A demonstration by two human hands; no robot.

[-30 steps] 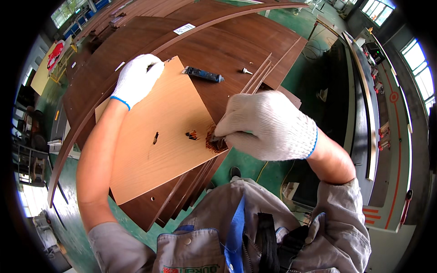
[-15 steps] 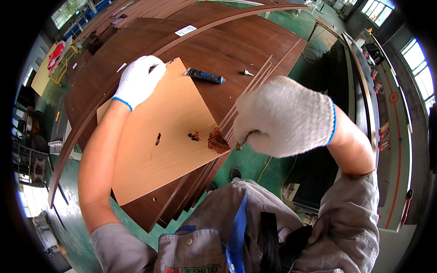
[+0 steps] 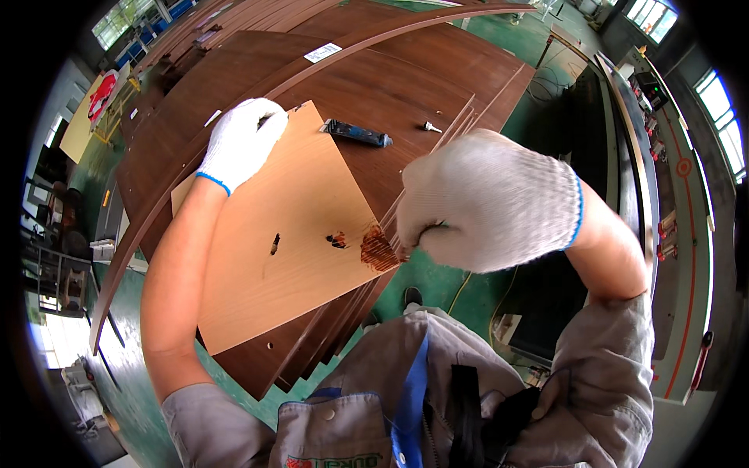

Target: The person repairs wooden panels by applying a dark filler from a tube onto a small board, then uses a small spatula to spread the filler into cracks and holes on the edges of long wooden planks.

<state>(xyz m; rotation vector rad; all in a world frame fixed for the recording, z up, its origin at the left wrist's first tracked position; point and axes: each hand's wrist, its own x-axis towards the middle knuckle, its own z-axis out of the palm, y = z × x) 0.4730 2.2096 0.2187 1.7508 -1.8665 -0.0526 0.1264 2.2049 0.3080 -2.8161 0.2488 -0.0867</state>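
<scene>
A tan wood-grain board (image 3: 285, 191) lies slanted over a stack of dark brown panels (image 3: 421, 78). My left hand (image 3: 244, 140), in a white knit glove, is closed at the board's far left edge, its fingertips partly hidden. My right hand (image 3: 484, 203), gloved too, is closed beside the board's near right corner; what it pinches is hidden under the fingers. Wet-looking dark brown smears (image 3: 380, 248) cover that corner, with a blob (image 3: 337, 239) and a narrow dark mark (image 3: 275, 244) to the left. Past the board lie a dark squeezed tube (image 3: 356, 132) and a small white nozzle (image 3: 431, 126).
A long curved-looking brown strip (image 3: 374, 37) crosses the panels, a white label (image 3: 322, 52) by it. To the right runs a long machine (image 3: 677, 234) with a red line. The green floor (image 3: 460, 288) shows beneath. A yellow-topped table (image 3: 80, 129) stands far left.
My right hand has shifted slightly left, its fingertips now at the smeared corner. My left hand keeps its place on the board. The whole view has shifted slightly.
</scene>
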